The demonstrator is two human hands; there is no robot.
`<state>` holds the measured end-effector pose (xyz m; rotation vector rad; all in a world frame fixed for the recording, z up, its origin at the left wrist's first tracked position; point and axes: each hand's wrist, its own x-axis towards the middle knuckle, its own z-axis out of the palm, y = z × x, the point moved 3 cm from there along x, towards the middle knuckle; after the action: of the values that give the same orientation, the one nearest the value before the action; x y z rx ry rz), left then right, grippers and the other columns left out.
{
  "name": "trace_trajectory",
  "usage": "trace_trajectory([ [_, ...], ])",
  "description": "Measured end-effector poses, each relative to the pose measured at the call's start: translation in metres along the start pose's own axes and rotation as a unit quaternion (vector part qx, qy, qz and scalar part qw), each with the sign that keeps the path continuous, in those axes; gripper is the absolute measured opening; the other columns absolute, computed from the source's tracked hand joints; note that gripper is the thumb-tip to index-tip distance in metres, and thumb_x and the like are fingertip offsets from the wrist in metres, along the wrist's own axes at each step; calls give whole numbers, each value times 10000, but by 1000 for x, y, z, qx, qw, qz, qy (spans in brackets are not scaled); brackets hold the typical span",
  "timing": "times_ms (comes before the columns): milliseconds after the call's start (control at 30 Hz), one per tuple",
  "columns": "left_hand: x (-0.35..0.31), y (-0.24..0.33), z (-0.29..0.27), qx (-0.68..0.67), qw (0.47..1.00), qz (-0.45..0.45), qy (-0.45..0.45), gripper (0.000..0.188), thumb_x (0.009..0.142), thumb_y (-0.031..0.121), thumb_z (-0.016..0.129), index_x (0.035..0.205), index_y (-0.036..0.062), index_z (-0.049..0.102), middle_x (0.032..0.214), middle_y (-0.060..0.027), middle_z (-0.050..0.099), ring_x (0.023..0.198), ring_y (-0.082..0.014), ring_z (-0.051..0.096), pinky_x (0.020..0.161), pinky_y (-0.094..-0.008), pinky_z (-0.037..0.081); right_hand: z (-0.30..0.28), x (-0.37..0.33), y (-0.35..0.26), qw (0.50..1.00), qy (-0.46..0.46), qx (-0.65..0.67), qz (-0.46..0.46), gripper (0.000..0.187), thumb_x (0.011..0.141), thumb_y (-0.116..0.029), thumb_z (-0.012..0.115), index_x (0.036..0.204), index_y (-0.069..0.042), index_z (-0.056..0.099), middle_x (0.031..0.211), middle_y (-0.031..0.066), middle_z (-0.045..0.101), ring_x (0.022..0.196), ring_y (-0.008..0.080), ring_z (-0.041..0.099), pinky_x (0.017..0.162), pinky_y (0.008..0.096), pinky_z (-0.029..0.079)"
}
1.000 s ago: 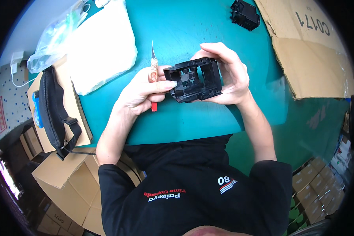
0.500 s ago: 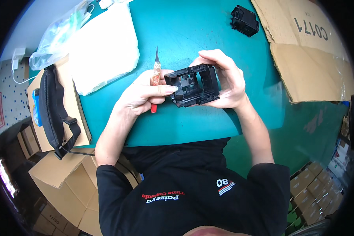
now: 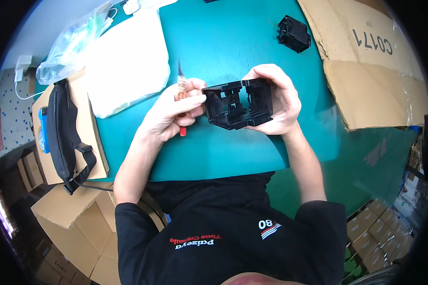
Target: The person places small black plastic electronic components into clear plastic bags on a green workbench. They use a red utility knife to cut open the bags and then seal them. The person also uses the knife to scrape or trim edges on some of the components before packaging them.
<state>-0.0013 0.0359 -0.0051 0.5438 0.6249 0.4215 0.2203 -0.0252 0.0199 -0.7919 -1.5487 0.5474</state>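
Note:
My right hand (image 3: pixel 283 102) grips the right end of a black plastic housing (image 3: pixel 218 115), a box-like frame with cut-outs and an open hollow facing up. A craft knife (image 3: pixel 181 90) with a wrapped handle, a red butt end and a dark pointed blade stands in my left hand (image 3: pixel 171 109). Its blade points away from me and looks blurred. My left thumb and fingers are closed around the handle, close by the left end of the housing. Whether the left fingertips touch the housing I cannot tell.
A second black plastic housing (image 3: pixel 295 34) lies on the green table mat (image 3: pixel 214 159) at the far right. Beside it is a flattened cardboard box (image 3: pixel 366 80). On the left are a white bag (image 3: pixel 128 66), a black belt pouch (image 3: pixel 64 128) on cardboard, and an open carton (image 3: pixel 76 213).
The black housing has tilted and shifted slightly right in my right hand. My left thumb has drawn back from inside its edge, and the knife has moved a little left.

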Motion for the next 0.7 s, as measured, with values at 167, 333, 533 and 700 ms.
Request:
trace_trajectory([
  [167,1,5,-5,97,985,142,29,149,900,51,749,912,80,603,867,-10,603,616,-38,481,457,-168,277,-6,1,2,999,-3,-39,12,824,545,-160,981,1260,58,634,1128,162,670,1014,262,657,887,363,540],
  [333,-6,6,1,251,892,362,100,208,840,60,804,959,53,633,1062,-96,621,638,-60,540,514,-190,371,-6,3,4,998,-12,-58,4,809,555,-175,971,1262,41,641,1175,165,675,1044,283,648,906,378,533],
  [533,-18,11,32,603,640,475,39,503,646,200,945,1067,63,705,1286,-159,576,805,-185,654,670,-299,565,-4,6,-1,994,-38,-102,-24,748,570,-192,967,1222,25,672,1155,160,682,1000,299,657,874,389,541],
  [700,-10,7,30,647,606,463,7,497,619,145,908,1067,78,704,1279,-163,601,918,-273,703,759,-360,608,4,6,-10,989,-37,-128,-71,729,575,-244,977,1196,10,689,1042,131,674,945,287,660,808,382,548],
])
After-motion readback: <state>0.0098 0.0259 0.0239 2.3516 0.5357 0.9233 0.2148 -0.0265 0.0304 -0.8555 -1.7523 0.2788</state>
